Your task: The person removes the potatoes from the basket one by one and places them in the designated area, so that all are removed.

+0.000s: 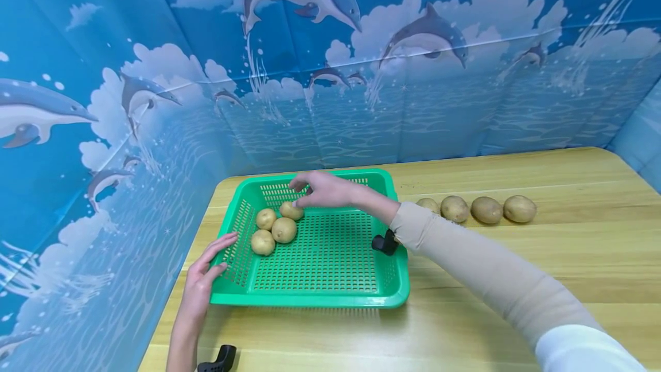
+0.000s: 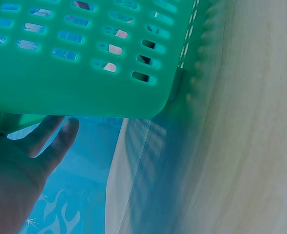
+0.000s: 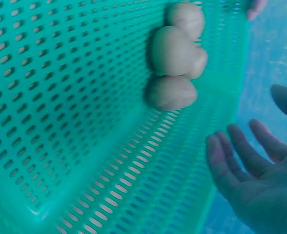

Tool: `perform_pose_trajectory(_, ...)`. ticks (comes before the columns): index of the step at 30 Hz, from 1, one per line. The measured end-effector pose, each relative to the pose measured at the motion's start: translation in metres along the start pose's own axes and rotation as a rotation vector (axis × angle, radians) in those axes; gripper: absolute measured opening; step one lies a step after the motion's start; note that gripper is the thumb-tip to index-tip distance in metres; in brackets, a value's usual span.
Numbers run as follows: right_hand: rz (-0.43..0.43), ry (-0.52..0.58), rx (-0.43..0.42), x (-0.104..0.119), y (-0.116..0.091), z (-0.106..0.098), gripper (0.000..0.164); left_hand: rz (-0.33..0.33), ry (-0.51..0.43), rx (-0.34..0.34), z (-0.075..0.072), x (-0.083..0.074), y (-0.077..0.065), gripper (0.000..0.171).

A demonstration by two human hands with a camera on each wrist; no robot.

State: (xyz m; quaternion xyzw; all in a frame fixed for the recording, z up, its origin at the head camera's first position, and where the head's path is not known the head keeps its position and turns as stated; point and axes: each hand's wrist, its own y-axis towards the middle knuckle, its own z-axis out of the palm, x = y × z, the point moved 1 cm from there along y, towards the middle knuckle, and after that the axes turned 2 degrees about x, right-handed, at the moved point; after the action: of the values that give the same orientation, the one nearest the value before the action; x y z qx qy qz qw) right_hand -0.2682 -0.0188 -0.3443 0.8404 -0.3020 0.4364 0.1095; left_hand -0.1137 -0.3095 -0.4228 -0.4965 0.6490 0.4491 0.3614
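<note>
A green plastic basket with slotted walls stands on the table, and several potatoes lie together in its left part. Above the basket's far side hovers my right hand, its fingers loosely bent with nothing between them. In the right wrist view, the right hand is apart from the potatoes. My left hand rests at the basket's left rim, thumb and fingers spread across the edge. The left wrist view shows the left hand beside the rim, part of it hidden.
Several more potatoes lie in a row on the wooden table to the right of the basket; the right sleeve partly covers the leftmost. A blue curtain printed with dolphins hangs behind and left of the table. Each wrist wears a black device.
</note>
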Motion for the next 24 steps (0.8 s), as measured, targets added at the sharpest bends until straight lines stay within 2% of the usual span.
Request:
perform_pose_trajectory(11,0.044,-0.023,-0.001,-0.011,0.029,0.025,0.048,-0.015,0.012,-0.01,0.0,0.0,-0.001,0.05)
perform_pose_trajectory(19,0.104,-0.057,-0.091,-0.021,0.038,0.043,0.042,-0.033,-0.017,-0.022,0.002,0.0,-0.001,0.05)
perform_pose_trajectory(24,0.105,-0.139,-0.122,-0.025,0.044,0.052,0.04,-0.034,-0.017,-0.02,0.002,-0.001,-0.001,0.05)
